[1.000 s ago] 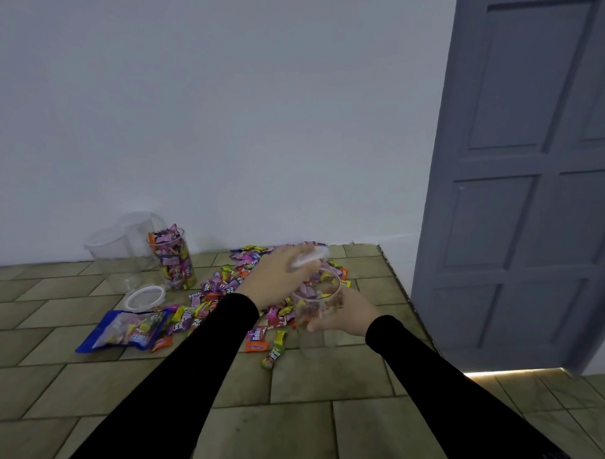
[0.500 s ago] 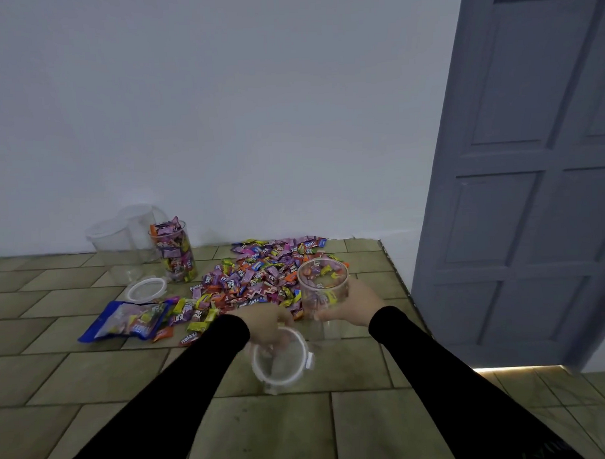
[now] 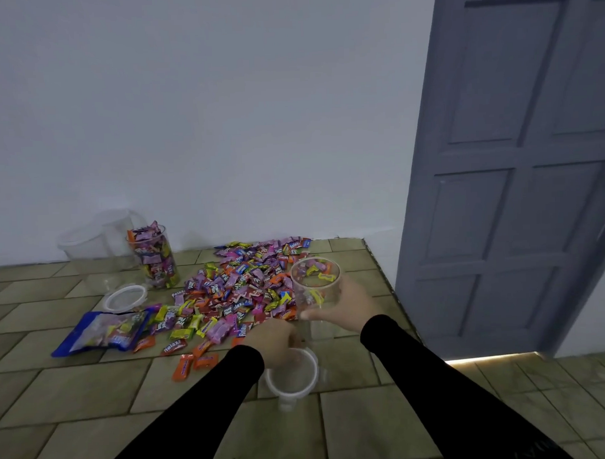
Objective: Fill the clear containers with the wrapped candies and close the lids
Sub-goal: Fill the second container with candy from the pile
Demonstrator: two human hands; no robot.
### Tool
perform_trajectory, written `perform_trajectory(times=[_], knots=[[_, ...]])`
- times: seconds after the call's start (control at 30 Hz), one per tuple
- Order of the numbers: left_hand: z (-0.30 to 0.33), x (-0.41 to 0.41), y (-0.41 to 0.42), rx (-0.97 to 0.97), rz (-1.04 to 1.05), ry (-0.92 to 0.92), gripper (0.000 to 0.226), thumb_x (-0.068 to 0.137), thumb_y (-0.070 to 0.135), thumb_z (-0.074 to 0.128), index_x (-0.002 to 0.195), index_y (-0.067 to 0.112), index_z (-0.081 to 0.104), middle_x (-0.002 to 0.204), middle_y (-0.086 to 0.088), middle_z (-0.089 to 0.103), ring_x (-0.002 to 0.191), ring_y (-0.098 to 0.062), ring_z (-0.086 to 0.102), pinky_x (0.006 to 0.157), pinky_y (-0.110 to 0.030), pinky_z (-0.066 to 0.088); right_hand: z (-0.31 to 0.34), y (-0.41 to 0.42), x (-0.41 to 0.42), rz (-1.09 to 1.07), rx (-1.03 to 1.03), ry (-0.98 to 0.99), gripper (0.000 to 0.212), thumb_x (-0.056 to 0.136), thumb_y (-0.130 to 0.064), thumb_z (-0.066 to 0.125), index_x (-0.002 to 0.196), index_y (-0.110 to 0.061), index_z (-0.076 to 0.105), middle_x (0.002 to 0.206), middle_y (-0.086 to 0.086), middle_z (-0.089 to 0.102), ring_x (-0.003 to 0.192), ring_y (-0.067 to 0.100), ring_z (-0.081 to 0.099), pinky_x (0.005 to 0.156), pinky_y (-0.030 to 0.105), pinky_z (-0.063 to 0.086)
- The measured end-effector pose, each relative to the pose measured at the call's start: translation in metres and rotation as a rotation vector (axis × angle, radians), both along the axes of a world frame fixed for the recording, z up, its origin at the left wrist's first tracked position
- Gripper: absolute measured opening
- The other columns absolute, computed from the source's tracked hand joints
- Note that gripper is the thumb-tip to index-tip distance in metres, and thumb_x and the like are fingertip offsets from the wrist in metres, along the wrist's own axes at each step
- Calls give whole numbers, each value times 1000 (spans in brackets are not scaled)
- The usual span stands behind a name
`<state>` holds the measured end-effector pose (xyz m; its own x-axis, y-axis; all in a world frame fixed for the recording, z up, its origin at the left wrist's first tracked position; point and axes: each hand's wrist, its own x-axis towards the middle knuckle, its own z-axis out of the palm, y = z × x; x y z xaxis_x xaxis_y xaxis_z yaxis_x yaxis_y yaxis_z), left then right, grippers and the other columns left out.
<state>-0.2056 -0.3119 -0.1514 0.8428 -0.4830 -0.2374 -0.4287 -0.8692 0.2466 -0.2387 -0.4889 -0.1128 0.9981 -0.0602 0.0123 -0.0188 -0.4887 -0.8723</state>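
Note:
My right hand (image 3: 345, 303) grips a clear open container (image 3: 316, 287) standing at the right edge of the pile, its walls showing a few candies. My left hand (image 3: 274, 343) holds the far rim of a white-rimmed clear lid (image 3: 292, 375) that lies low on the floor tile nearest me. A wide pile of wrapped candies (image 3: 241, 290) in purple, orange, yellow and pink spreads across the tiles behind both hands. At the far left by the wall stands a clear jar (image 3: 153, 258) packed full of candies.
Empty clear containers (image 3: 92, 243) stand by the wall at the left, with another lid (image 3: 125, 299) on the floor before them. A blue candy bag (image 3: 102, 330) lies left of the pile. A grey door (image 3: 518, 173) stands on the right.
My left hand lifted the lid off the container, brought it down toward me and now holds it low over the near tile. The right hand kept its grip on the container.

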Motion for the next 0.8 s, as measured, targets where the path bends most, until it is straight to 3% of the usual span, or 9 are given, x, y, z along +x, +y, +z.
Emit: perform_trajectory(times=[0.1, 0.17, 0.23, 0.3, 0.4, 0.57, 0.7, 0.8], knots=[[1, 4, 2, -64, 15, -26, 25, 91, 33, 61, 110, 19, 70, 113, 2, 68, 99, -14, 63, 89, -30, 52, 13, -5, -8, -85, 11, -70, 102, 52, -44, 91, 136, -18, 40, 112, -12, 52, 102, 3, 48, 80, 14, 37], [6, 7, 8, -100, 32, -66, 25, 92, 34, 60, 109, 19, 69, 109, 3, 68, 97, -14, 62, 89, -31, 51, 27, -2, -10, -118, -6, -118, 117, 54, -51, 88, 148, -17, 26, 132, -6, 50, 119, 9, 46, 89, 17, 32], [9, 11, 14, -147, 51, -124, 22, 93, 31, 57, 107, 19, 69, 108, 2, 69, 95, -14, 62, 87, -30, 50, 41, 4, -6, -132, -53, -170, 119, 58, -60, 82, 152, -21, 20, 150, -2, 37, 135, 15, 36, 98, 23, 31], [13, 14, 18, -202, 88, -174, 21, 94, 31, 55, 104, 18, 69, 102, 2, 69, 90, -14, 62, 81, -27, 49, 52, 12, 1, -119, -97, -228, 112, 64, -65, 76, 151, -22, 22, 153, -2, 32, 140, 16, 31, 109, 30, 32], [21, 18, 25, -258, 150, -205, 24, 94, 36, 54, 100, 19, 69, 95, 3, 67, 83, -13, 59, 76, -28, 48, 65, 31, 14, -88, -261, -292, 92, 77, -61, 66, 149, -21, 26, 152, -2, 34, 140, 16, 30, 113, 37, 32], [25, 16, 56, -316, 273, -311, 22, 95, 31, 54, 103, 16, 68, 101, 1, 66, 89, -15, 59, 80, -27, 45, 67, 79, 28, 84, -497, -384, 57, 94, -41, 52, 143, -13, 40, 141, 6, 47, 132, 20, 40, 110, 32, 33], [14, 18, 95, -291, 398, -393, 24, 92, 35, 56, 104, 17, 68, 104, -3, 62, 100, -22, 57, 84, -32, 45, 46, 119, 41, 209, -556, -376, 46, 96, -34, 48, 136, -12, 47, 132, 8, 54, 124, 24, 48, 103, 36, 40], [2, 21, 116, -264, 559, -396, 33, 92, 40, 55, 117, 20, 60, 116, -4, 54, 113, -26, 47, 96, -35, 36, 24, 141, 57, 278, -630, -323, 35, 97, -31, 46, 124, -11, 54, 120, 9, 58, 113, 26, 52, 97, 39, 44]])
